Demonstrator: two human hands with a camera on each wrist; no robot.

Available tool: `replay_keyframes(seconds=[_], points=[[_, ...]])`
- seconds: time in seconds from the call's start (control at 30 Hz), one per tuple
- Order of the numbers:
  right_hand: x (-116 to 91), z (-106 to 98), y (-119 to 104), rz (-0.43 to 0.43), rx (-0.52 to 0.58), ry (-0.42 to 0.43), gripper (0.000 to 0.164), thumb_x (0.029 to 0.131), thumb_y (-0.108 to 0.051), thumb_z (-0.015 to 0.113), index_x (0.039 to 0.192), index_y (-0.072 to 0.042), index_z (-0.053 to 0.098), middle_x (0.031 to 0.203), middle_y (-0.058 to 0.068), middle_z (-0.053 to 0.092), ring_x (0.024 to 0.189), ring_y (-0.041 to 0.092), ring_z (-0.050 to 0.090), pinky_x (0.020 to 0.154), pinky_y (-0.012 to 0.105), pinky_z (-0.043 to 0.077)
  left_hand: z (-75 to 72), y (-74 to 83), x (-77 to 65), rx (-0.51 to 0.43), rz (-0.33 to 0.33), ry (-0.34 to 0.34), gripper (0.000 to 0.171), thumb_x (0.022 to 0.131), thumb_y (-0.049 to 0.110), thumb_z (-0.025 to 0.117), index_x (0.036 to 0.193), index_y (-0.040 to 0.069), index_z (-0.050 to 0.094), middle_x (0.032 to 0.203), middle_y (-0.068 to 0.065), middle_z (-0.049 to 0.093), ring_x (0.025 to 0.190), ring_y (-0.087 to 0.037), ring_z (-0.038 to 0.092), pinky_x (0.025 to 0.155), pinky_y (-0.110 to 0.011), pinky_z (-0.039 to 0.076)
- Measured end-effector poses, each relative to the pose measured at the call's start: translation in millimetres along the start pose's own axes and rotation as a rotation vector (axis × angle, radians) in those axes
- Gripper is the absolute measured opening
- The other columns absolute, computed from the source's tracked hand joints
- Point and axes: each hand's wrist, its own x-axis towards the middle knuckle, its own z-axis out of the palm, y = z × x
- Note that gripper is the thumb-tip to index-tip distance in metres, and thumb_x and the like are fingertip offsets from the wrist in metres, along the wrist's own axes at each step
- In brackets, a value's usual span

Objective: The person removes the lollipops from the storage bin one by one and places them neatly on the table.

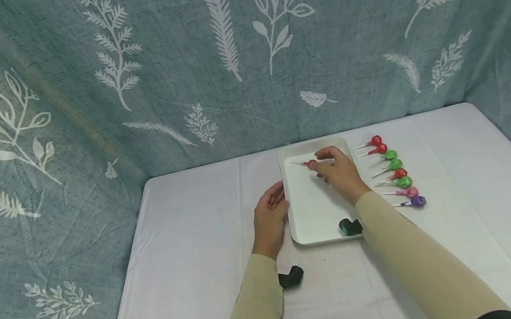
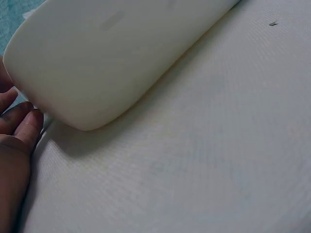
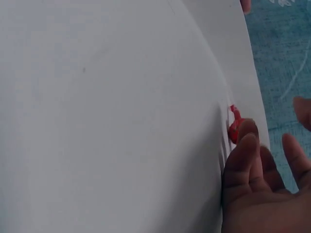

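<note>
A red-wrapped lollipop (image 1: 309, 163) with a white stick is pinched between the thumb and index finger of my right hand (image 1: 340, 174), over the far part of a white rectangular tray (image 1: 312, 211). The stick points left. In the right wrist view, the lollipop's red head (image 3: 234, 132) shows beside the fingertips, close to the tray wall; the other fingers are spread away. My left hand (image 1: 270, 220) is at the tray's left side, its fingers against the outer wall. The left wrist view shows those fingertips (image 2: 31, 121) beside the tray's corner.
Right of the tray, several lollipops lie in a column on the white tablecloth (image 1: 198, 244): red ones (image 1: 378, 150), green ones (image 1: 393, 164), a pink one (image 1: 411, 191) and a purple one (image 1: 418, 202). A leaf-patterned blue-green curtain (image 1: 252, 100) hangs behind.
</note>
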Motion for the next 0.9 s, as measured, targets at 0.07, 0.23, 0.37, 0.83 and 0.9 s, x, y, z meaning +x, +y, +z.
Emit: replay_keyframes(seconds=[0.07, 0.23, 0.37, 0.83, 0.9], points=[[-0.1, -1.2, 1.1, -0.006, -0.008, -0.021, 0.047, 0.105, -0.024, 0.074, 0.144, -0.004, 0.058, 0.146, 0.014, 0.056, 0.098, 0.027, 0.070, 0.075, 0.028, 0.058, 0.3, -0.7, 0.4, 0.001, 0.000, 0.001, 0.046, 0.107, 0.002, 0.062, 0.153, 0.004, 0.059, 0.149, -0.008, 0.064, 0.140, -0.021, 0.059, 0.114, -0.029, 0.050], [-0.4, -4.2, 2.6, -0.005, -0.031, -0.088, 0.053, 0.105, -0.027, 0.074, 0.151, -0.007, 0.055, 0.152, 0.013, 0.053, 0.101, 0.030, 0.071, 0.082, 0.034, 0.058, 0.9, -1.3, 0.7, 0.006, 0.004, -0.004, 0.046, 0.107, 0.002, 0.061, 0.153, 0.004, 0.059, 0.150, -0.009, 0.063, 0.141, -0.022, 0.058, 0.114, -0.029, 0.050], [0.2, -4.8, 4.5, -0.008, -0.069, -0.124, 0.054, 0.106, -0.027, 0.074, 0.154, -0.010, 0.057, 0.143, 0.014, 0.061, 0.100, 0.030, 0.069, 0.084, 0.035, 0.057, -0.1, -1.2, 1.3, 0.009, 0.011, -0.004, 0.046, 0.107, 0.003, 0.061, 0.153, 0.005, 0.059, 0.150, -0.008, 0.064, 0.141, -0.021, 0.058, 0.114, -0.029, 0.050], [3.0, 2.0, 12.7, -0.021, -0.245, -0.109, 0.030, 0.104, -0.018, 0.074, 0.132, -0.007, 0.073, 0.130, 0.013, 0.067, 0.104, 0.028, 0.061, 0.088, 0.038, 0.053, 0.8, -2.3, 0.2, 0.012, -0.005, -0.007, 0.046, 0.108, 0.004, 0.061, 0.154, 0.005, 0.058, 0.150, -0.005, 0.064, 0.139, -0.015, 0.059, 0.112, -0.026, 0.050], [3.5, 2.3, 13.5, -0.021, -0.245, -0.105, 0.026, 0.103, -0.018, 0.076, 0.127, -0.008, 0.073, 0.125, 0.012, 0.068, 0.103, 0.029, 0.061, 0.089, 0.039, 0.052, 0.7, -2.6, 0.3, 0.014, -0.006, -0.006, 0.046, 0.108, 0.005, 0.061, 0.154, 0.006, 0.059, 0.150, -0.005, 0.064, 0.139, -0.016, 0.059, 0.113, -0.026, 0.050]])
